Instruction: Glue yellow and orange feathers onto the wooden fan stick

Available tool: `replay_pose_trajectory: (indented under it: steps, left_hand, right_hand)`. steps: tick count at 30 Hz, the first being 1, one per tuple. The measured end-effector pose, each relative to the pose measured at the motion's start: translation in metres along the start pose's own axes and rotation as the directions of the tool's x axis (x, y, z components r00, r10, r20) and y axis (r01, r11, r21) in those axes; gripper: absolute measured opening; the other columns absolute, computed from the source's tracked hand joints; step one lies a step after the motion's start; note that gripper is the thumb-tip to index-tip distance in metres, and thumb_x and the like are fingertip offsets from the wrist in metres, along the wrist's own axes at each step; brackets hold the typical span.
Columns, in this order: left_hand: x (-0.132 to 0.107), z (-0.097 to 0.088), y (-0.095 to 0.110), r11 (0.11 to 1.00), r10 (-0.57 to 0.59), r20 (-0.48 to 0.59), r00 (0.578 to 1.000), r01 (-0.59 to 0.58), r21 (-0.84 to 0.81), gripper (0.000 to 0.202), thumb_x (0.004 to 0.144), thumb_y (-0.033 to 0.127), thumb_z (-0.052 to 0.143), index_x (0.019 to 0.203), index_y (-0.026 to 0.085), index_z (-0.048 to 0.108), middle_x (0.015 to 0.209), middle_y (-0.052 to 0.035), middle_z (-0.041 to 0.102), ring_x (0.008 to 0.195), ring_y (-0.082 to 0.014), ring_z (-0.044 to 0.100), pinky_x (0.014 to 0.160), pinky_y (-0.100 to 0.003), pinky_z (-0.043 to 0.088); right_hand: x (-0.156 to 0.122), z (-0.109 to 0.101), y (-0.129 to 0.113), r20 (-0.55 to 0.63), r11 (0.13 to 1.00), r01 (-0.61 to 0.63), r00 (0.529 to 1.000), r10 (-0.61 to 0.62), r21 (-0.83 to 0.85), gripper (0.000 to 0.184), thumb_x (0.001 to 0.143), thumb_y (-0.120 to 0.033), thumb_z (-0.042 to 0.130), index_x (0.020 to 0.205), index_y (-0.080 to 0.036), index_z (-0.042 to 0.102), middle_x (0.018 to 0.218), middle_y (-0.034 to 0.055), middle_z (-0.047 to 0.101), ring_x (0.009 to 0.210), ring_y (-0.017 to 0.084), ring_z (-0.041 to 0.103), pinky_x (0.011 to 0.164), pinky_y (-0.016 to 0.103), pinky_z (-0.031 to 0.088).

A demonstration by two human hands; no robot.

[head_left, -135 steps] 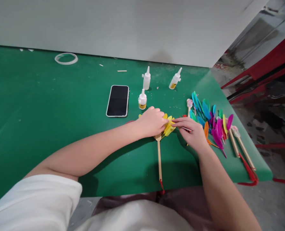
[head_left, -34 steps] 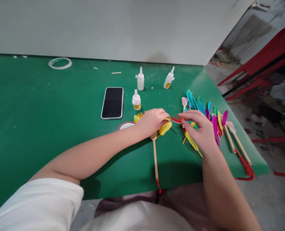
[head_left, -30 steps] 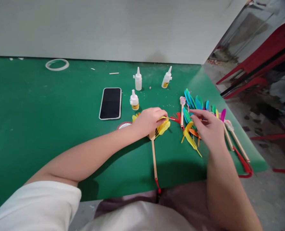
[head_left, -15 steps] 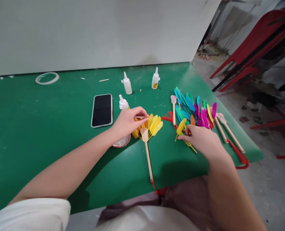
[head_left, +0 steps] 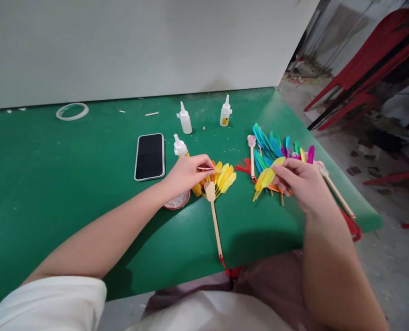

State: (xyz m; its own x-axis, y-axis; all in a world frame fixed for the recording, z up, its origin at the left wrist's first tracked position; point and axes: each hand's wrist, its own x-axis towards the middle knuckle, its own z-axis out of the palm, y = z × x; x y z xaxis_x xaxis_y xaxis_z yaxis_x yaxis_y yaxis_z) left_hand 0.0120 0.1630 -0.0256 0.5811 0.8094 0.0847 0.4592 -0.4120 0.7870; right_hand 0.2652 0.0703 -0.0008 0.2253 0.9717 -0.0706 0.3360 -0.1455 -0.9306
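My left hand (head_left: 192,172) is closed in a pinch on a thin pale stick (head_left: 206,169), just above a small feather fan (head_left: 210,191). This fan lies flat on the table with yellow and orange feathers (head_left: 228,179) spread round its wooden head, its handle pointing toward me and a red cord at the end. My right hand (head_left: 299,181) pinches yellow feathers (head_left: 265,179) between thumb and fingers, in front of a pile of loose coloured feathers (head_left: 268,142). An orange feather shows below those fingers. Under my left wrist sits a red-rimmed dish (head_left: 180,202) of small shiny pieces, partly covered.
Three white glue bottles (head_left: 185,120) stand beyond my left hand, near a phone (head_left: 149,157). A tape ring (head_left: 72,111) lies at the back left. More wooden handles (head_left: 338,193) with red tassels rest at the table's right edge. A red chair (head_left: 373,59) stands past it.
My right hand has lifted slightly and moved right, raising the yellow feathers off the pile's near side. My left hand stays over the fan with its stick. The view has shifted a little.
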Motion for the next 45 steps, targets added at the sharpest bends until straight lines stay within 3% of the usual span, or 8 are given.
replay_pose_trajectory:
  steps: [6,10,14,18,25,30,33,45]
  left_hand:
    - [0.0,0.0,-0.001,0.999,0.003,0.01,1.0,-0.003,-0.032,0.011,0.076,0.027,0.063,0.077,0.015,0.061,0.081,-0.0016,0.069,0.077,-0.0141,0.065,0.074,-0.028,0.053]
    - [0.0,0.0,-0.001,0.999,0.008,0.02,1.0,-0.007,-0.037,0.009,0.076,0.025,0.063,0.077,0.016,0.061,0.08,-0.001,0.069,0.077,-0.0135,0.065,0.074,-0.028,0.053]
    - [0.001,0.001,-0.003,1.0,0.011,0.015,1.0,-0.01,-0.02,0.009,0.076,0.025,0.061,0.078,0.016,0.061,0.081,-0.0011,0.069,0.077,-0.0132,0.065,0.074,-0.028,0.052]
    - [0.001,0.002,-0.007,1.0,0.02,0.0,1.0,-0.02,-0.008,0.01,0.077,0.026,0.061,0.078,0.016,0.061,0.081,-0.0014,0.069,0.076,-0.0134,0.065,0.074,-0.029,0.052]
    - [0.002,0.004,-0.008,1.0,0.024,0.016,1.0,-0.024,-0.003,0.008,0.077,0.024,0.061,0.077,0.016,0.06,0.081,-0.0009,0.069,0.076,-0.013,0.065,0.072,-0.027,0.052]
    - [0.002,0.004,-0.006,1.0,0.013,0.025,1.0,-0.013,-0.019,0.008,0.076,0.024,0.061,0.077,0.016,0.06,0.081,-0.0011,0.069,0.076,-0.0133,0.066,0.072,-0.027,0.052]
    - [0.001,0.005,-0.006,1.0,0.022,0.012,1.0,-0.022,-0.006,0.008,0.076,0.025,0.061,0.078,0.017,0.061,0.081,-0.0015,0.069,0.076,-0.0138,0.066,0.071,-0.027,0.052]
    - [0.001,0.004,-0.006,0.999,0.039,-0.006,0.999,-0.038,0.029,0.005,0.077,0.022,0.06,0.077,0.017,0.06,0.082,-0.001,0.069,0.075,-0.0134,0.065,0.068,-0.025,0.051]
  right_hand:
    - [0.014,0.037,0.016,-0.133,0.986,0.031,0.991,-0.009,0.165,0.02,0.076,-0.038,0.061,0.085,-0.022,0.052,0.056,-0.0026,0.061,0.05,0.016,0.063,0.043,0.024,0.049]
    - [0.008,0.04,0.016,-0.232,0.969,0.181,0.948,-0.217,-0.165,0.012,0.083,-0.032,0.053,0.092,-0.024,0.054,0.073,0.0006,0.068,0.061,0.016,0.066,0.054,0.027,0.052]
    - [-0.001,0.045,0.014,0.011,0.68,0.391,0.871,-0.491,-0.62,0.015,0.086,-0.026,0.048,0.094,-0.024,0.062,0.087,0.0026,0.07,0.076,0.018,0.067,0.066,0.028,0.049]
    - [-0.003,0.048,0.016,0.12,0.556,0.447,0.842,-0.526,-0.701,0.027,0.086,-0.028,0.05,0.111,-0.025,0.062,0.085,0.003,0.072,0.072,0.017,0.066,0.063,0.027,0.047]
    - [0.003,0.032,0.007,0.053,0.736,0.281,0.947,-0.317,-0.616,0.021,0.08,-0.036,0.059,0.074,-0.02,0.071,0.07,0.004,0.069,0.062,0.019,0.063,0.056,0.03,0.047]
    - [0.013,0.046,0.002,-0.059,0.979,0.153,0.985,-0.161,-0.132,0.019,0.073,-0.033,0.064,0.085,-0.021,0.07,0.077,0.0035,0.072,0.068,0.02,0.068,0.063,0.032,0.054]
    - [0.02,0.064,0.012,-0.005,0.985,0.172,0.985,-0.172,0.024,0.016,0.073,-0.031,0.064,0.083,-0.021,0.07,0.079,0.003,0.071,0.074,0.02,0.068,0.07,0.035,0.056]
    - [0.019,0.074,0.021,0.007,0.976,0.187,0.982,-0.187,-0.111,0.013,0.077,-0.029,0.059,0.081,-0.021,0.067,0.081,0.0025,0.071,0.075,0.019,0.068,0.074,0.034,0.055]
